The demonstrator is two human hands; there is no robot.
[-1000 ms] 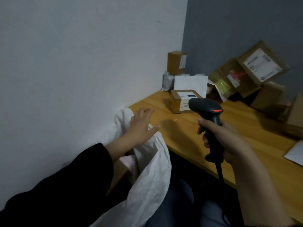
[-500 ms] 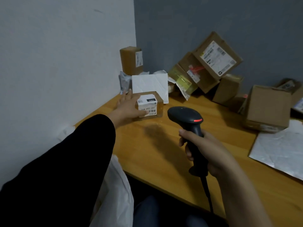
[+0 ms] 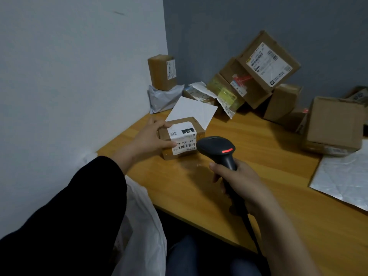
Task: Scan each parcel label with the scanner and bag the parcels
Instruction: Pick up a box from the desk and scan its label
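A small brown parcel (image 3: 182,137) with a white barcode label stands on the wooden table (image 3: 268,188) near its left corner. My left hand (image 3: 148,137) grips the parcel's left side, thumb on the front by the label. My right hand (image 3: 238,181) holds the black scanner (image 3: 216,148) by its handle. The scanner's head, with a red light on top, is just right of the parcel and close to its label. A white plastic bag (image 3: 143,226) hangs below the table's edge, partly behind my left sleeve.
Several cardboard parcels (image 3: 266,62) are piled against the grey back wall, with one upright box (image 3: 162,71) on a grey mailer in the corner. A brown box (image 3: 334,124) and a silver padded mailer (image 3: 346,176) lie at the right. A white envelope (image 3: 192,111) sits behind the held parcel.
My left hand left the bag, reached to the small parcel and took hold of it, drawing it nearer. The scanner came up close to the parcel's label.
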